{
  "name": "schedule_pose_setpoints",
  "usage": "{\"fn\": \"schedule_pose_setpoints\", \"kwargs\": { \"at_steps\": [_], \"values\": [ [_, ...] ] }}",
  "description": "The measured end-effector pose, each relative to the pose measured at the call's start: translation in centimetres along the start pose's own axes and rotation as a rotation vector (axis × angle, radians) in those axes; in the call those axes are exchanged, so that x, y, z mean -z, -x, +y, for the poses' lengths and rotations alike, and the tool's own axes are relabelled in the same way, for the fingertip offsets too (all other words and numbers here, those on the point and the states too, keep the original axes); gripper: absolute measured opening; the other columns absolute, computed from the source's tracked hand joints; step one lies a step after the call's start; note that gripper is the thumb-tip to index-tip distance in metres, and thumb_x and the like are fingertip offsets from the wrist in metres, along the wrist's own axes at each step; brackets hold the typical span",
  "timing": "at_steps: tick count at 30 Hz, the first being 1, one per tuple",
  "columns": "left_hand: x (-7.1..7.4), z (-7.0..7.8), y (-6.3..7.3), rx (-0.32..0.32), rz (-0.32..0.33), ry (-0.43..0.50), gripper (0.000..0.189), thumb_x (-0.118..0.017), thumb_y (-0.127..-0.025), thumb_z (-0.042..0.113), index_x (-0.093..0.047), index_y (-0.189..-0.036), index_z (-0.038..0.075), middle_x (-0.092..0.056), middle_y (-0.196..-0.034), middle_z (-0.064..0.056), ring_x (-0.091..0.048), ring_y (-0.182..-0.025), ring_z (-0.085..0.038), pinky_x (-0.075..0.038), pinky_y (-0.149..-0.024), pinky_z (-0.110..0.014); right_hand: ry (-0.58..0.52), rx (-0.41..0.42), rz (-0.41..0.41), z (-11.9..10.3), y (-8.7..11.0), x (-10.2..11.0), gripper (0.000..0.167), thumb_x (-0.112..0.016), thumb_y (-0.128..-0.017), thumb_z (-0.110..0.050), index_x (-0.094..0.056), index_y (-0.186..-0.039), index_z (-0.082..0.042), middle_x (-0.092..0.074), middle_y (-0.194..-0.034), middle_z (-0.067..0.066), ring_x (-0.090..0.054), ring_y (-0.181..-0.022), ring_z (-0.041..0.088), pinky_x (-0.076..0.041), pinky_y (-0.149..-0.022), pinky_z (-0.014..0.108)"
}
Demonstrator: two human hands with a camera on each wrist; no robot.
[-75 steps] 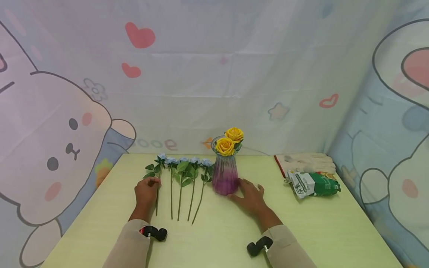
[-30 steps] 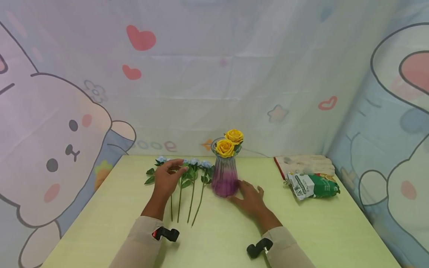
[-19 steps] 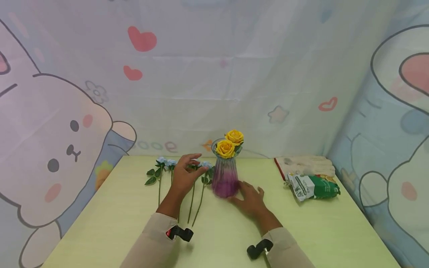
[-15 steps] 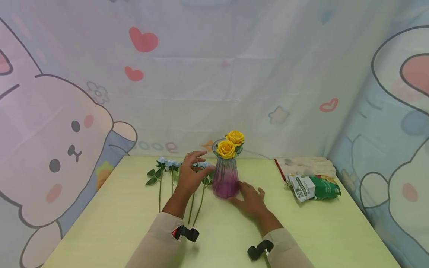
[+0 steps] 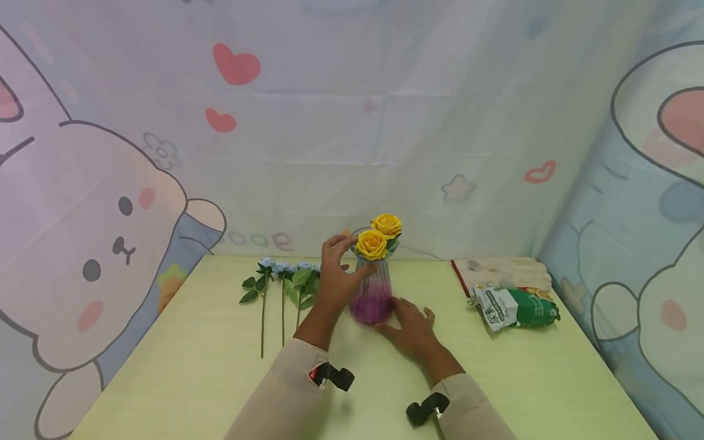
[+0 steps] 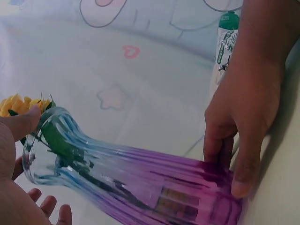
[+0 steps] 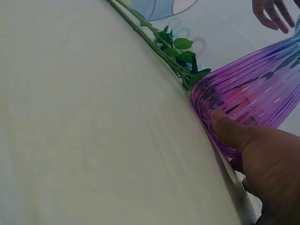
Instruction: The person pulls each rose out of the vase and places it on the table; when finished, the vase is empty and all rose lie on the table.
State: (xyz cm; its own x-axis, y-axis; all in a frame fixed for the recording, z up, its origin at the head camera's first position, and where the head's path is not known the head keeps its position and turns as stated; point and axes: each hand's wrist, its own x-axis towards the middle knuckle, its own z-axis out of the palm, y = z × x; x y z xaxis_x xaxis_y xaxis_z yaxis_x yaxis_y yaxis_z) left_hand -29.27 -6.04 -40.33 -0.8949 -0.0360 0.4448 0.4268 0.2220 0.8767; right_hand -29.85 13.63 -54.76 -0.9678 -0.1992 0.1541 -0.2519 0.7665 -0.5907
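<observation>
A ribbed glass vase (image 5: 371, 300), purple below and bluish-clear above, stands upright with two yellow roses (image 5: 371, 244) in its mouth. My right hand (image 5: 412, 330) holds its base, thumb in front and fingers around the far right side. The left hand (image 5: 337, 275) is at the vase's rim, fingers loosely spread. In the left wrist view, its thumb overlaps the rim beside a yellow rose, while other fingers (image 6: 48, 205) hang free; contact cannot be told. Several pale blue roses (image 5: 266, 264) with leafy stems lie left of the vase, partly hidden by my left hand and forearm.
A pair of cream gloves (image 5: 506, 269) lies at the table's back right, with a green and white packet (image 5: 517, 307) in front. A printed cloth (image 5: 352, 153) hangs behind the pale yellow table (image 5: 181, 379).
My left hand has left the leftmost blue rose, passed over the row to the right and come up to the vase's rim. The right hand keeps hold of the vase base.
</observation>
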Motion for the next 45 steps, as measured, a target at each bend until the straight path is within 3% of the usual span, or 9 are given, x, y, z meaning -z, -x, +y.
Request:
{"fn": "schedule_pose_setpoints", "kwargs": {
  "at_steps": [10, 17, 21, 25, 32, 36, 40, 43, 45],
  "values": [
    [-1.0, 0.7, -0.5, -0.005, 0.117, -0.038, 0.033, -0.085, -0.097, 0.021, -0.079, -0.122, 0.000, -0.055, -0.157, -0.015, -0.044, -0.151, -0.039, -0.044, -0.117, -0.066, 0.019, 0.014, 0.010, 0.0, 0.0, 0.1, 0.084, -0.074, -0.100, -0.058, -0.049, -0.165, -0.011, -0.055, -0.166, 0.013, -0.046, -0.159, 0.036, -0.014, -0.127, 0.079],
    [-0.6, 1.8, -1.0, -0.059, 0.175, -0.058, 0.028, -0.079, -0.102, 0.014, -0.078, -0.124, -0.002, -0.061, -0.148, -0.018, -0.050, -0.146, -0.040, -0.048, -0.113, -0.066, 0.011, 0.023, 0.019, 0.0, -0.1, 0.0, 0.080, -0.074, -0.101, -0.056, -0.050, -0.164, -0.013, -0.056, -0.165, 0.012, -0.046, -0.159, 0.036, -0.013, -0.127, 0.079],
    [0.1, 2.1, -1.3, -0.096, 0.201, -0.066, 0.024, -0.074, -0.105, 0.010, -0.076, -0.125, -0.002, -0.068, -0.136, -0.021, -0.065, -0.122, -0.039, -0.056, -0.096, -0.054, 0.011, 0.025, 0.017, 0.1, 0.0, -0.1, 0.080, -0.074, -0.101, -0.055, -0.050, -0.164, -0.013, -0.057, -0.165, 0.012, -0.046, -0.159, 0.036, -0.012, -0.127, 0.079],
    [0.9, 2.1, -1.6, -0.071, 0.191, -0.038, 0.021, -0.066, -0.110, 0.012, -0.073, -0.124, -0.002, -0.075, -0.116, -0.024, -0.070, -0.100, -0.040, -0.050, -0.077, -0.035, 0.019, 0.027, 0.016, 0.1, 0.0, -0.1, 0.081, -0.072, -0.101, -0.057, -0.049, -0.165, -0.013, -0.056, -0.166, 0.011, -0.045, -0.160, 0.035, -0.013, -0.127, 0.080],
    [1.8, 2.2, -1.9, 0.020, 0.111, 0.212, 0.038, -0.053, -0.118, 0.021, -0.062, -0.150, 0.002, -0.077, -0.107, -0.033, -0.071, -0.061, -0.009, -0.046, -0.053, -0.023, 0.041, 0.046, 0.026, 0.7, -0.4, -0.4, 0.083, -0.071, -0.100, -0.062, -0.050, -0.165, -0.015, -0.057, -0.165, 0.010, -0.047, -0.159, 0.035, -0.015, -0.125, 0.080],
    [2.1, 2.3, -2.1, 0.082, 0.081, 0.367, 0.042, -0.052, -0.118, 0.027, -0.052, -0.156, 0.008, -0.079, -0.110, -0.029, -0.077, -0.064, -0.008, -0.058, -0.058, -0.022, 0.026, 0.046, 0.028, 0.6, -0.3, -0.3, 0.082, -0.072, -0.100, -0.060, -0.051, -0.164, -0.015, -0.057, -0.165, 0.009, -0.046, -0.159, 0.035, -0.014, -0.125, 0.080],
    [2.2, 2.1, -2.4, 0.148, 0.085, 0.465, 0.033, -0.054, -0.116, 0.038, -0.064, -0.124, 0.007, -0.081, -0.111, -0.024, -0.083, -0.077, -0.014, -0.068, -0.073, -0.030, 0.010, 0.046, 0.032, 0.4, -0.2, -0.2, 0.080, -0.074, -0.100, -0.058, -0.051, -0.164, -0.014, -0.058, -0.164, 0.009, -0.047, -0.159, 0.035, -0.013, -0.125, 0.081],
    [2.3, 2.1, -2.3, 0.176, 0.094, 0.479, 0.048, -0.054, -0.116, 0.042, -0.069, -0.087, 0.006, -0.084, -0.108, -0.019, -0.083, -0.080, -0.013, -0.067, -0.075, -0.030, 0.010, 0.044, 0.030, 0.4, -0.1, -0.2, 0.081, -0.074, -0.101, -0.058, -0.051, -0.164, -0.014, -0.058, -0.164, 0.009, -0.046, -0.159, 0.035, -0.012, -0.126, 0.080],
    [2.4, 2.3, -2.2, 0.197, 0.103, 0.467, 0.057, -0.053, -0.116, 0.041, -0.068, -0.072, 0.009, -0.085, -0.095, -0.010, -0.080, -0.076, -0.012, -0.065, -0.072, -0.028, 0.015, 0.048, 0.033, 0.5, -0.1, -0.2, 0.081, -0.073, -0.101, -0.058, -0.051, -0.164, -0.014, -0.058, -0.164, 0.009, -0.047, -0.159, 0.035, -0.013, -0.126, 0.080]
  ]
}}
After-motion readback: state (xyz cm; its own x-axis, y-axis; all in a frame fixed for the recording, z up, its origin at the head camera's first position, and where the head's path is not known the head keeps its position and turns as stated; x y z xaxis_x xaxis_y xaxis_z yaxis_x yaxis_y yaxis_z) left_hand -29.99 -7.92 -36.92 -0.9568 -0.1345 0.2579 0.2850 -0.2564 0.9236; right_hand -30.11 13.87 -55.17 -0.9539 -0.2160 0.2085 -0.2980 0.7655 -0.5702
